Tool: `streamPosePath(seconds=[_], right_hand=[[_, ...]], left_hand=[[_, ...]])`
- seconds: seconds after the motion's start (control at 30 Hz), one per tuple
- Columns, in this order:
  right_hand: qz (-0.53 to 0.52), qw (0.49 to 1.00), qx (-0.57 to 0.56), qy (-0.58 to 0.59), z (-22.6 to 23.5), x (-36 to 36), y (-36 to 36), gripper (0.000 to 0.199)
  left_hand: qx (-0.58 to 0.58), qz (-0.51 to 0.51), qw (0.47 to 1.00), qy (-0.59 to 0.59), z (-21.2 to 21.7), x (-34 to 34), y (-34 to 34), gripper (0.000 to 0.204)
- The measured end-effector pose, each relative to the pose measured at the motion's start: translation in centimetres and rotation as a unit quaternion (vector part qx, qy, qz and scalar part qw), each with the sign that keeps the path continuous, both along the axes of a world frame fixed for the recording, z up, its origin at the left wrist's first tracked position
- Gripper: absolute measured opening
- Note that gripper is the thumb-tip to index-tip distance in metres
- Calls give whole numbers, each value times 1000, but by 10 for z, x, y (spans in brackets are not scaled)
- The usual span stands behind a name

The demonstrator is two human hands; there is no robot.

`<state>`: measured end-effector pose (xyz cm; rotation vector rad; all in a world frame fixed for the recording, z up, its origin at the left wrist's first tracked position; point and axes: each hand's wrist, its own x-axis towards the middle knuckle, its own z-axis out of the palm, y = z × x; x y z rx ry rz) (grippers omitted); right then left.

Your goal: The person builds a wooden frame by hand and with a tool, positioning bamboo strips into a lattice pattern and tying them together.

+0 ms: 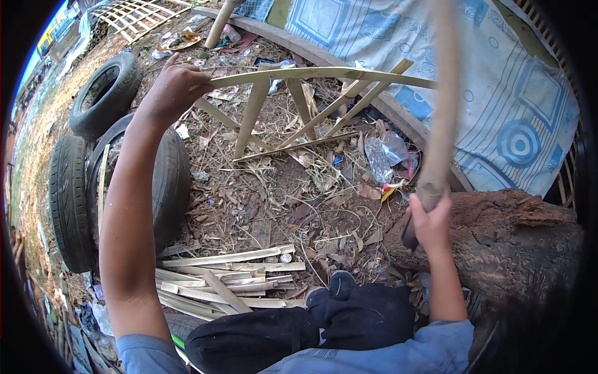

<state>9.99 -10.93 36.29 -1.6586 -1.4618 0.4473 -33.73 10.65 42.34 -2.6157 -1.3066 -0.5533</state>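
Bamboo strip: long, thin, pale green, bowed gently upward; left end gripped in left hand, far end running behind long brown tool. Strip passed across tops of several tan slats, splayed at differing slants (whether joined to it, could not be told). Slats' lower ends met or neared thin crosspiece close to ground. Tool stood nearly upright in closed right hand, shaft blurred, top beyond upper edge of view, dark end jutting below fist.
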Motion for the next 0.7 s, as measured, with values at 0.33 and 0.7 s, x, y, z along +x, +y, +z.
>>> streamPosePath(seconds=[0.33, 0.7], right_hand=[[-19, 981, 133, 140, -92, 21, -79, 38], [-109, 984, -109, 93, -216, 63, -197, 52]], left_hand=[[60, -53, 996, 36, -23, 16, -84, 9], [-138, -59, 974, 171, -146, 39, -254, 9]])
